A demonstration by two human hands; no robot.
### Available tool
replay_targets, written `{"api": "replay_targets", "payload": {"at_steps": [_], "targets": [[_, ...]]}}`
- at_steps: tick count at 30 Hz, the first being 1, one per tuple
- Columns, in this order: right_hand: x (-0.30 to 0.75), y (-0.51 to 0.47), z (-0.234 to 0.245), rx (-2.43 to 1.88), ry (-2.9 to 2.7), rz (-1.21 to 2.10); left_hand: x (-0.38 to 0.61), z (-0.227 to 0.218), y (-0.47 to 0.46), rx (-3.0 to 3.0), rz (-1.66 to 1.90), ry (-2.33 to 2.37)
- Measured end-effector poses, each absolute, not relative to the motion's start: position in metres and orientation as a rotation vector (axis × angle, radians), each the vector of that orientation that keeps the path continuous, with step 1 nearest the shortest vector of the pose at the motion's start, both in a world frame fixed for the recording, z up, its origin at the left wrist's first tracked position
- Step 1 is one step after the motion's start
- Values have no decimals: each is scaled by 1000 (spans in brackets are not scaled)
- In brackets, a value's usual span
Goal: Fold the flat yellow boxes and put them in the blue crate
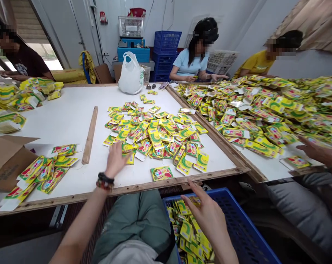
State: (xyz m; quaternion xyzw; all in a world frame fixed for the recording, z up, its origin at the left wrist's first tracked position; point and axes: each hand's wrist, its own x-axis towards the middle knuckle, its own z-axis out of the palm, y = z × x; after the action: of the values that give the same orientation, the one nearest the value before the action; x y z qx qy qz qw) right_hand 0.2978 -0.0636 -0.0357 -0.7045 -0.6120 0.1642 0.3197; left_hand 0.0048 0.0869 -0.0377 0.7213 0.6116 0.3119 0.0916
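Observation:
My left hand (115, 160) reaches onto the white table (69, 121) with fingers spread, touching the near edge of a heap of flat yellow-green packets (155, 134). It holds nothing. My right hand (207, 212) hovers open, fingers stretched, over a blue crate (237, 223) by my lap that holds several of the same packets (188, 231). One single packet (161, 173) lies alone near the table's front edge, between both hands.
A wooden stick (89, 135) lies left of the heap. A stack of packets (42, 172) and a cardboard box (6, 159) sit at the left. A second table (267, 168) on the right is covered in packets. Three people sit at the far sides; another person's hand (320, 152) rests at right.

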Motion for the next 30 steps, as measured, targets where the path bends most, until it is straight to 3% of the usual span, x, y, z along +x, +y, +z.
{"api": "replay_targets", "payload": {"at_steps": [7,12,16,20,24,30], "targets": [[249,-46,-33,-1520,-1874,599,-27,-31,170,2144,650,1835],[227,-26,-25,-1384,-1874,376,-27,8,118,2117,721,1816],[210,-9,-20,-1215,-1930,467,-1,28,48,2003,684,1349],[192,-11,-42,-1178,-1757,894,43,-5,5,1682,1141,1442],[194,-26,-70,-1121,-1378,1130,79,-52,-10,1498,1202,1424],[207,-31,-47,-1032,-1105,1440,101,-85,-20,1745,1594,1261]]}}
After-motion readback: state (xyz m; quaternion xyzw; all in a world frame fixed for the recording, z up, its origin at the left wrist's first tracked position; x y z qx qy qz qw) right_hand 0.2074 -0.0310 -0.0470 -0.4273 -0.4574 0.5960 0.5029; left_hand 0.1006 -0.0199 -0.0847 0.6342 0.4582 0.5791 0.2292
